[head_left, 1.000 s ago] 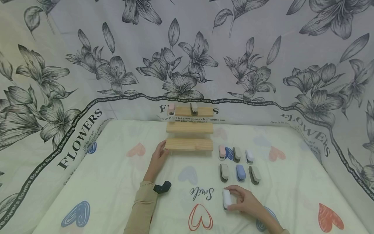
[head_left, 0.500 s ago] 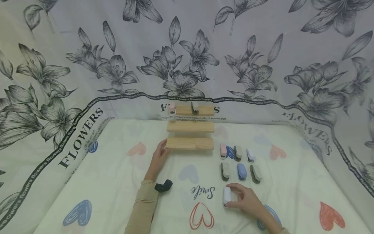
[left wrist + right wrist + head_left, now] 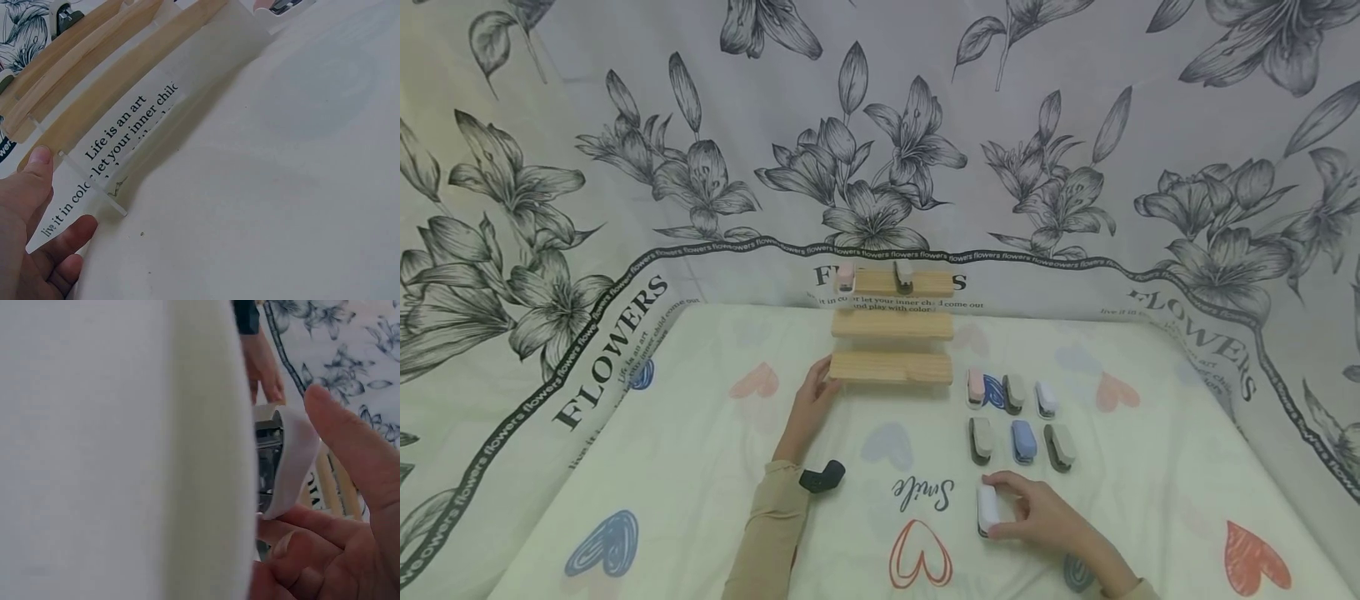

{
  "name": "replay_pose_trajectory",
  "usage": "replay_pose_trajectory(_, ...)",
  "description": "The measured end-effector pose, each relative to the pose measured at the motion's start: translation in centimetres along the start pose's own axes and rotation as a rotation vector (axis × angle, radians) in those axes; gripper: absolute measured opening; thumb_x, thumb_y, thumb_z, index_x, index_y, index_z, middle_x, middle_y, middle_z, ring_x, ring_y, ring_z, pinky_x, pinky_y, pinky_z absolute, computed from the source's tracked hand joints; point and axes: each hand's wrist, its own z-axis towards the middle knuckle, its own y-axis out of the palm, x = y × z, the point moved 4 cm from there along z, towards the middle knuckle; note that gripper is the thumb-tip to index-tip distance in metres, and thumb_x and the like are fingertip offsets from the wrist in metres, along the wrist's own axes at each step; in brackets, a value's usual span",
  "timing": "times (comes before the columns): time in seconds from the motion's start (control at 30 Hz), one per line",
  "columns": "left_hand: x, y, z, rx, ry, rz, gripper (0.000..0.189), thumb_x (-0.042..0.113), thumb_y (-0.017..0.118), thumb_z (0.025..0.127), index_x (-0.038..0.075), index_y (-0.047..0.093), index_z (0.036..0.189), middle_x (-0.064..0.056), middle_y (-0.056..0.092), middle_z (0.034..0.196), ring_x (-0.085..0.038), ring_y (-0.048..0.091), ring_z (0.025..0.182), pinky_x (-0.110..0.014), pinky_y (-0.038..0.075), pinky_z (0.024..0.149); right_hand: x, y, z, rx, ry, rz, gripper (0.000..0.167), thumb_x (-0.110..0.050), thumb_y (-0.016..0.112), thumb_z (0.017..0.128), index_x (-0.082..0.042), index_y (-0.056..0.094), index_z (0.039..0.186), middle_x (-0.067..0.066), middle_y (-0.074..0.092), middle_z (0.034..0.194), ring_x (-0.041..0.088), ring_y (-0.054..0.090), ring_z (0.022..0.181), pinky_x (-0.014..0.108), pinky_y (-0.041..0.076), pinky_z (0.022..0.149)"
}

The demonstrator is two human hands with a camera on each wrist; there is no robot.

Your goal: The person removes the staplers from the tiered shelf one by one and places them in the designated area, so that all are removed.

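Observation:
A white mini stapler [image 3: 988,510] stands on the cloth at the front right of centre. My right hand [image 3: 1037,512] pinches it between thumb and fingers at its two ends. In the right wrist view the same stapler [image 3: 297,459] shows its metal inside, with the thumb above it and curled fingers below. My left hand [image 3: 811,404] holds the left end of a three-step wooden rack [image 3: 891,367]. Seen from the left wrist, the thumb lies on the lowest plank's end [image 3: 69,128] and the other fingers curl below, partly hidden.
On the top step stand a pink stapler [image 3: 846,277] and a grey stapler [image 3: 903,277]. Two rows of staplers lie right of the rack, among them a blue stapler [image 3: 1023,442] and a pink stapler [image 3: 976,387]. A flowered curtain [image 3: 1037,208] hangs behind.
The head view has shifted slightly. Both hands keep their places, the right on the white stapler and the left at the rack's end.

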Motion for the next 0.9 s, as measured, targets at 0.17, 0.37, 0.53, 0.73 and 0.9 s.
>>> replay_pose_trajectory(0.17, 0.5, -0.2, -0.3, -0.006, -0.004, -0.018, 0.053, 0.041, 0.049, 0.09, 0.022, 0.033, 0.137, -0.003, 0.034, 0.139, -0.026, 0.039, 0.119, -0.046, 0.032, 0.093, -0.8, -1.3, 0.4, -0.01, -0.036, 0.069, 0.053, -0.025, 0.071, 0.077, -0.001, 0.051, 0.119, 0.023, 0.052, 0.117, 0.0, 0.035, 0.042, 0.023, 0.04, 0.041)
replay_pose_trajectory(0.37, 0.0, -0.1, 0.0, -0.01, 0.011, -0.029, 0.053, 0.041, 0.05, 0.089, 0.024, 0.033, 0.136, -0.003, 0.034, 0.14, -0.025, 0.035, 0.122, -0.045, 0.031, 0.094, -2.6, -4.2, 2.2, 0.009, -0.135, 0.155, 0.041, -0.005, 0.065, 0.082, 0.002, 0.05, 0.119, 0.025, 0.052, 0.116, 0.003, 0.037, 0.042, 0.027, 0.042, 0.039)
replay_pose_trajectory(0.53, 0.2, -0.3, 0.1, -0.012, 0.03, -0.029, 0.053, 0.038, 0.051, 0.09, 0.022, 0.033, 0.137, -0.004, 0.034, 0.139, -0.027, 0.04, 0.119, -0.046, 0.033, 0.093, -6.0, -5.1, 4.9, 0.02, -0.187, 0.249, 0.037, 0.005, 0.057, 0.084, 0.008, 0.046, 0.12, 0.03, 0.048, 0.119, 0.013, 0.045, 0.045, 0.029, 0.044, 0.043)
replay_pose_trajectory(0.73, -0.3, -0.5, 0.1, -0.013, 0.02, -0.019, 0.055, 0.042, 0.05, 0.088, 0.022, 0.033, 0.137, -0.004, 0.035, 0.139, -0.027, 0.037, 0.12, -0.046, 0.032, 0.093, -9.0, -5.9, 9.5, 0.057, -0.198, 0.329, 0.037, 0.0, 0.055, 0.087, 0.007, 0.046, 0.122, 0.025, 0.047, 0.122, 0.016, 0.046, 0.048, 0.03, 0.043, 0.046)
replay_pose_trajectory(0.9, -0.4, -0.1, 0.2, -0.024, 0.045, -0.028, 0.054, 0.04, 0.049, 0.09, 0.021, 0.032, 0.137, -0.004, 0.034, 0.139, -0.025, 0.034, 0.123, -0.046, 0.031, 0.094, -8.9, -8.4, 14.3, 0.135, -0.197, 0.361, 0.037, -0.008, 0.054, 0.09, 0.002, 0.045, 0.124, 0.017, 0.047, 0.125, 0.016, 0.048, 0.05, 0.028, 0.044, 0.047)
